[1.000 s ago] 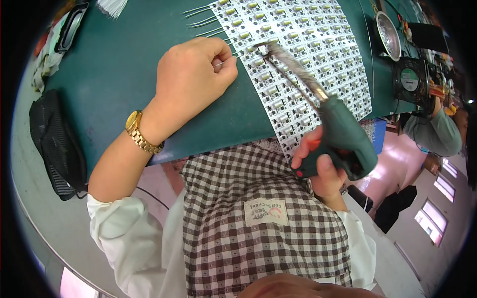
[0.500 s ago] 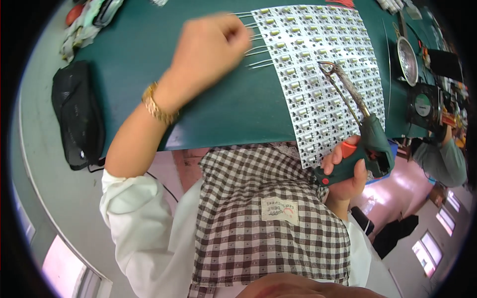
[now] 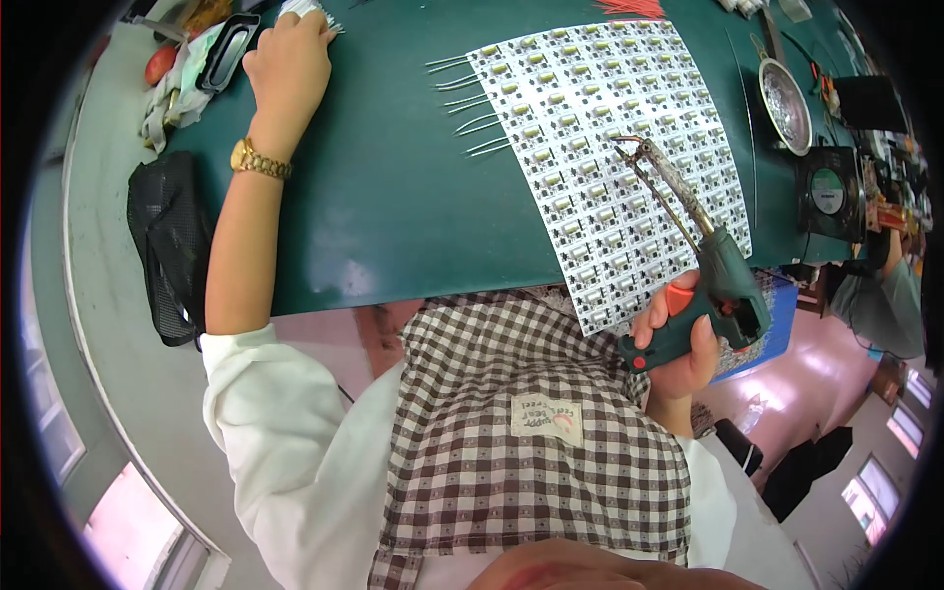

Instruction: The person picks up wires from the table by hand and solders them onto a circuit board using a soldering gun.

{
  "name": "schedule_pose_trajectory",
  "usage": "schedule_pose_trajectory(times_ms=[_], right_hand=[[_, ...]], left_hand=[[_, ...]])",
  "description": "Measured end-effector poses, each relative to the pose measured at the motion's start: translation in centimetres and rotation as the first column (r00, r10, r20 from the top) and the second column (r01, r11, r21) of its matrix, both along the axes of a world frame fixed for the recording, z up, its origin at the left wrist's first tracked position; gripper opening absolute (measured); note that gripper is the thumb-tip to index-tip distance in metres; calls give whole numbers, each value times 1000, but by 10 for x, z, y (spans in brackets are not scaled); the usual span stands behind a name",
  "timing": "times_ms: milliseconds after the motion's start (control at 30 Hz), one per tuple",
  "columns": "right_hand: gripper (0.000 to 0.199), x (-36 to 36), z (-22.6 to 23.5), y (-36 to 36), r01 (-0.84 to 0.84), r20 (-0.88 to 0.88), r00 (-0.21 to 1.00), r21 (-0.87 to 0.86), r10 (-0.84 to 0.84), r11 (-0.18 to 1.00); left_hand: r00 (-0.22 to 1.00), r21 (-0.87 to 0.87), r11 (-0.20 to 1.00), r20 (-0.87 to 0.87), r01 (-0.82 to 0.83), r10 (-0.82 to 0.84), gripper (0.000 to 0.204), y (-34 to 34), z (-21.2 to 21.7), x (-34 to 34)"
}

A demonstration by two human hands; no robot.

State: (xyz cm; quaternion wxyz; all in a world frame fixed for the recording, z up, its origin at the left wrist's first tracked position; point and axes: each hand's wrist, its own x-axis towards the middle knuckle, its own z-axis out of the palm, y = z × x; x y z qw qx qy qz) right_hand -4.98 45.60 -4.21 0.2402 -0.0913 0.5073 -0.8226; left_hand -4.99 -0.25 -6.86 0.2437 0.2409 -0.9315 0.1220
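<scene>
My right hand point(image 3: 690, 366) is wrapped round the dark green grip of a soldering gun point(image 3: 728, 280), a finger by its red trigger. The gun's bent metal tip hangs over a white sheet of small circuit boards point(image 3: 590, 147), with rows of yellowish parts on it. From the sheet's far left edge stick out several thin white wires point(image 3: 482, 126), in pairs. At the far left of the table, my left hand point(image 3: 288, 67) has its fingers curled at a bundle of white wires point(image 3: 317, 12). Its fingertips are partly hidden there.
Red wires point(image 3: 631, 8) lie beyond the sheet. At the right stand a round metal dish point(image 3: 785, 106) and a black fan-like device point(image 3: 832, 193). A black pouch point(image 3: 169, 246) hangs by the table's left edge. Another person's sleeve point(image 3: 875, 305) shows at far right.
My left hand has moved from the sheet's wired edge away to the left, onto the white wire bundle. My right hand keeps hold of the soldering gun. The view has shifted slightly.
</scene>
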Motion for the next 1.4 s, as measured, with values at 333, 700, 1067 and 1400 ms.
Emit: schedule_pose_trajectory(times_ms=[333, 700, 1067, 1400], right_hand=[[52, 3, -5, -1, -38, -6, 999, 51, 38, 998], [46, 1, 14, -7, -74, 74, 995, 33, 72, 997], [62, 10, 9, -12, -250, 129, 962, 50, 242, 967], [60, 12, 10, -19, -311, 15, 948, 270, 319, 911]], left_hand=[[899, 350, 916, -437, 193, -23, 13, 9, -5, 8], [883, 877, 176, -465, 448, 70, 16, 89, 32, 15], [906, 935, 67, -318, 349, -280, 10, 154, 29, 22], [912, 800, 463, -241, 381, -332, 9, 171, 21, 22]])
